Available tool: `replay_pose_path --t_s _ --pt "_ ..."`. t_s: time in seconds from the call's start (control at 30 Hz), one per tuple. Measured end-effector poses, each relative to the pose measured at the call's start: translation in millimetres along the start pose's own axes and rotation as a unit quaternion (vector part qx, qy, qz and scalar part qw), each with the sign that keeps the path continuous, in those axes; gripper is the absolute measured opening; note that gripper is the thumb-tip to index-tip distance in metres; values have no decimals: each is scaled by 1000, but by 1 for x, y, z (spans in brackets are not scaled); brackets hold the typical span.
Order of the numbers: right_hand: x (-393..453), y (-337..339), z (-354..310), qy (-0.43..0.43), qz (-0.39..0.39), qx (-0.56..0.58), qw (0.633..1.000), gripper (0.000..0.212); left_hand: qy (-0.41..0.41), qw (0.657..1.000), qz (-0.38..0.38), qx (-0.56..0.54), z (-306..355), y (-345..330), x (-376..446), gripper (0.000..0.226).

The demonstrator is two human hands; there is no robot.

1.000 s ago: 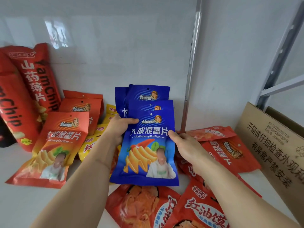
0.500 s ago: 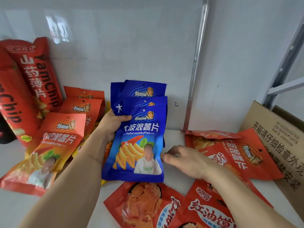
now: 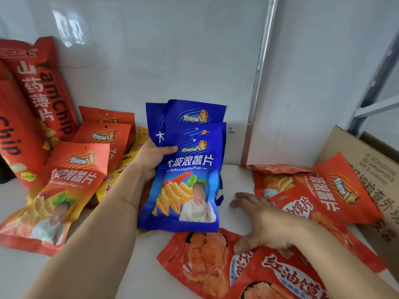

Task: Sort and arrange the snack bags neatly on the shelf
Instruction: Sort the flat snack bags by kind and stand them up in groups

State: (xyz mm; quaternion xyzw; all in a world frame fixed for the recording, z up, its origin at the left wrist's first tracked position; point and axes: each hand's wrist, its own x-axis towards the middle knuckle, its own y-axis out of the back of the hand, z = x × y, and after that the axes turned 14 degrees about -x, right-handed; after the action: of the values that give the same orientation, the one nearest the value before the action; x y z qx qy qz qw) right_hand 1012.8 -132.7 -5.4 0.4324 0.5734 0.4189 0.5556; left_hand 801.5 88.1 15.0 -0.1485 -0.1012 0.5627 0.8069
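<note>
We've got our left hand (image 3: 151, 157) clamped on the blue snack bags (image 3: 185, 182) mid-shelf (image 3: 235, 180) so the stack stays propped upright, while our right hand (image 3: 262, 221), fingers spread flat, reaches for the loose orange bags (image 3: 319, 190) on the right.

Blue glossy plastic-film chip bags (image 3: 183, 180): smooth, shiny. Orange glossy plastic-film chip bags (image 3: 64, 190): same sheen. Tall red yam chip bags (image 3: 43, 87): slick film. White shelf (image 3: 233, 180): smooth, matt; glossy back panel (image 3: 151, 50) reflects light. Brown corrugated cardboard box (image 3: 367, 160): matt paper. Grey upright post (image 3: 261, 72): metal.
</note>
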Motion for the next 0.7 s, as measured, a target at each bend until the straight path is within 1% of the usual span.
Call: replay_pose_path --t_s 0.1,0.23,0.33,0.47,0.6,0.7 --pt "-2 6 26 -32 -7 9 999 105 6 1000 1 12 2 1 1 33" --pt "0 11 51 -64 19 27 997 87 3 1000 -8 23 4 1 -2 36" --pt "4 10 57 -79 47 46 995 75 -19 999 -16 28 6 2 -6 51" --pt "4 13 54 -92 82 66 990 64 -64 998 12 24 7 -1 -14 81" --pt "0 17 50 -99 154 118 976 51 -107 993 47 22 7 -7 -22 83" --pt "-6 20 50 -125 196 139 962 45 -142 986 64 57 7 -6 -26 85"
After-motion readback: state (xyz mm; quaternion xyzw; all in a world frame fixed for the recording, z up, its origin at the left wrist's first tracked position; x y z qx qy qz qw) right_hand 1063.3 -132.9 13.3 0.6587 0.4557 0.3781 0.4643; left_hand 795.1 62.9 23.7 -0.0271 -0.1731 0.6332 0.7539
